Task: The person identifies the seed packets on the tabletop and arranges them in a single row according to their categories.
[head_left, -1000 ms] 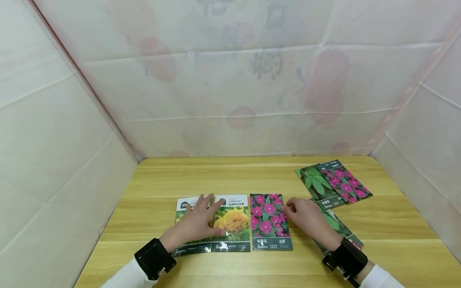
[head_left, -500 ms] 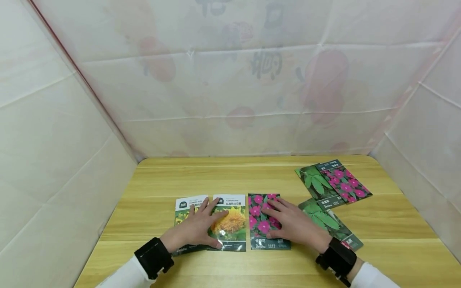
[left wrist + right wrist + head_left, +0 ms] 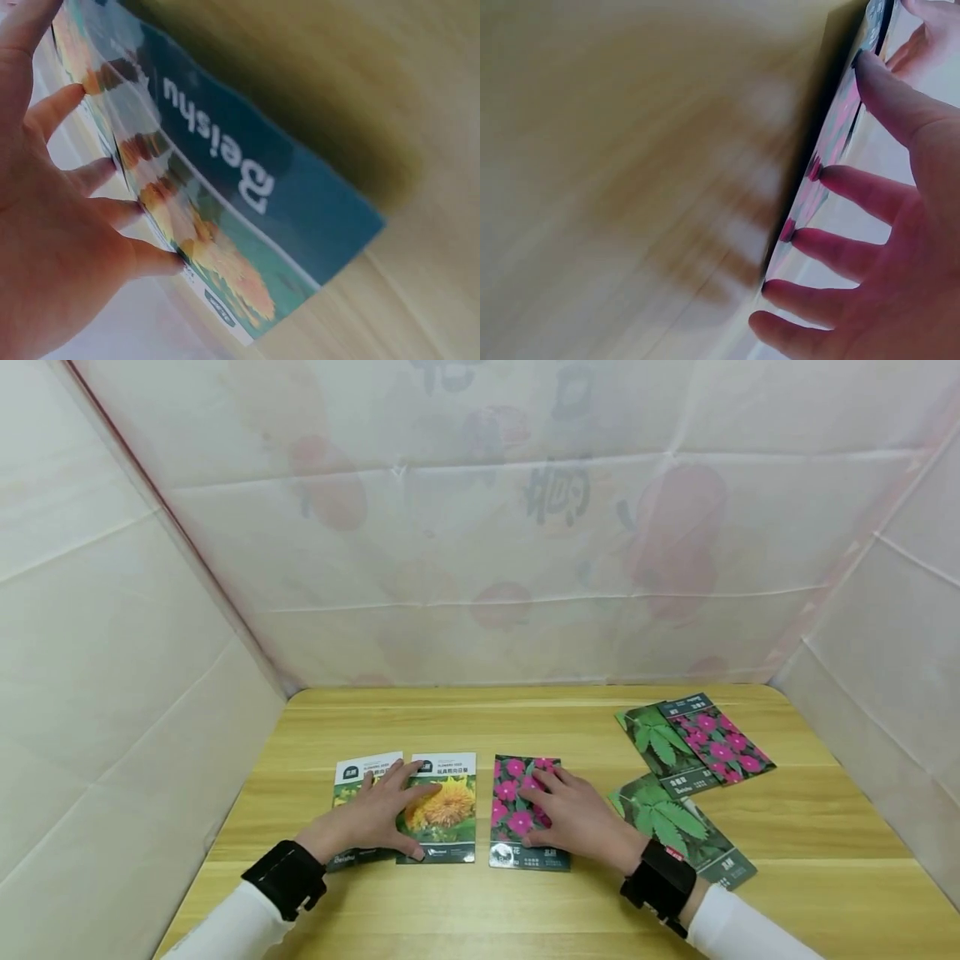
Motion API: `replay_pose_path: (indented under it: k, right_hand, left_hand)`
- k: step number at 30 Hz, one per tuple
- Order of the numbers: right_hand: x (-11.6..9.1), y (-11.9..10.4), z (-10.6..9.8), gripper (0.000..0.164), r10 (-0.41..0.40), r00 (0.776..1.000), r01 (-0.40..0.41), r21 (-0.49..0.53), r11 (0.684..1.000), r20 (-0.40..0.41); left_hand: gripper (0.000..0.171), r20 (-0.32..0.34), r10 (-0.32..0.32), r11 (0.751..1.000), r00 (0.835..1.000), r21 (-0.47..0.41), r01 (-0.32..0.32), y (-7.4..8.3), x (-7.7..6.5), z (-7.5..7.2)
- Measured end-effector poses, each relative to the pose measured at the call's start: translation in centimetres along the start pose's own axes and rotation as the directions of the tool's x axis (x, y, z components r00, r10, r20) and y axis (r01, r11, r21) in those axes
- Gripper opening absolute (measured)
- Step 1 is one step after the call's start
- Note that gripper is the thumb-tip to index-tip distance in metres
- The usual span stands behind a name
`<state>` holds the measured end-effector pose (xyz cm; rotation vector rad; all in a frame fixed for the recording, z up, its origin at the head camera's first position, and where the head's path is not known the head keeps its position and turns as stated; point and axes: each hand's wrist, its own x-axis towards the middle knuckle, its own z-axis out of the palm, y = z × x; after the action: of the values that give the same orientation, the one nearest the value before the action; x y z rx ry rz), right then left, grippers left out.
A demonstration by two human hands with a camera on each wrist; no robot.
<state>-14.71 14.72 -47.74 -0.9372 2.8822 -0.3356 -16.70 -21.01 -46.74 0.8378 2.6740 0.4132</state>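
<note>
In the head view, my left hand (image 3: 371, 814) lies with spread fingers over two seed packets showing yellow sunflowers. The left sunflower packet (image 3: 358, 770) is mostly covered; the right sunflower packet (image 3: 450, 814) shows more of its front. The left wrist view has the fingertips touching a packet's face (image 3: 225, 259), its dark "Beishu" band towards the wrist. My right hand (image 3: 581, 817) rests with fingers spread on a pink-flower seed packet (image 3: 508, 814). In the right wrist view, fingertips and thumb of the right hand (image 3: 877, 240) touch that packet's surface.
Right of my right hand lies a green-leaf packet (image 3: 667, 814) at a slant, partly under the wrist strap. Behind it, another leaf packet (image 3: 652, 735) is overlapped by a second pink-flower packet (image 3: 723, 745). White cloth walls (image 3: 495, 552) surround the wooden table (image 3: 450, 910).
My right hand has come from the pink-flower packet's right edge onto its face. Both hands have slid their packets left and slightly away, and the gap between sunflower and pink-flower packets has widened.
</note>
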Motion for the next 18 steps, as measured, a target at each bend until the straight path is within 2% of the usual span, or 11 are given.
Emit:
replay_pose_path:
  k: [8,18]
  right_hand:
    - [1.1,-1.4,-0.1,0.07,0.016,1.0,-0.016,0.011,1.0,-0.001]
    - [1.5,-1.7,0.0,0.068,0.017,1.0,-0.017,0.022,1.0,-0.014]
  left_hand:
    - [0.103,-0.022,0.06,0.997,0.998,0.041,-0.059,-0.8,-0.2,-0.2]
    - [0.099,-0.039,0.119,0.99,0.992,0.077,-0.115,-0.8,-0.5,-0.4]
